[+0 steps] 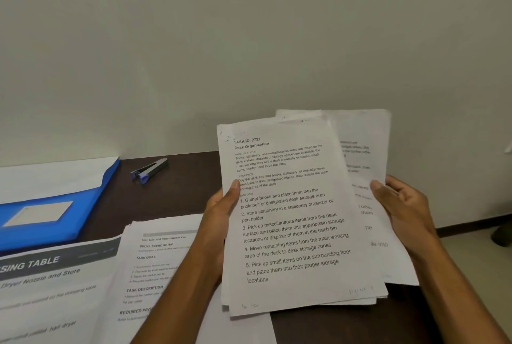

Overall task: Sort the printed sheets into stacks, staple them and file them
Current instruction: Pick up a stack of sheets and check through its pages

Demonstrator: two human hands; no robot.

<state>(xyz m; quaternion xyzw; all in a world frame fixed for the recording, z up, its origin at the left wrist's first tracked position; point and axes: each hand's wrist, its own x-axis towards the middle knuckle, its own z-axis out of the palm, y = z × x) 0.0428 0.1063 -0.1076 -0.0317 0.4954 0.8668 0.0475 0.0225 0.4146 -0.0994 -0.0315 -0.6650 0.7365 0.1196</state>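
I hold a fanned bundle of printed sheets above the dark desk. My left hand (221, 213) grips the left edge of the front sheets (291, 219), headed "Desk Organization", thumb on the print. My right hand (401, 208) holds the right edge of the rear sheets (368, 149), which stick out behind to the right. A stack headed "Test, Cap and Return Marker Pen" (155, 266) lies on the desk at lower centre-left. Another stack reading "SING TABLE" (50, 288) lies at the lower left. A blue-and-grey stapler (148, 169) rests near the wall. A blue file folder (55, 205) lies at the left.
The dark brown desk (171, 194) stands against a pale wall. White paper (55, 174) lies in the blue folder. The desk's right edge drops to a light floor (471, 255), where a dark object sits at the far right.
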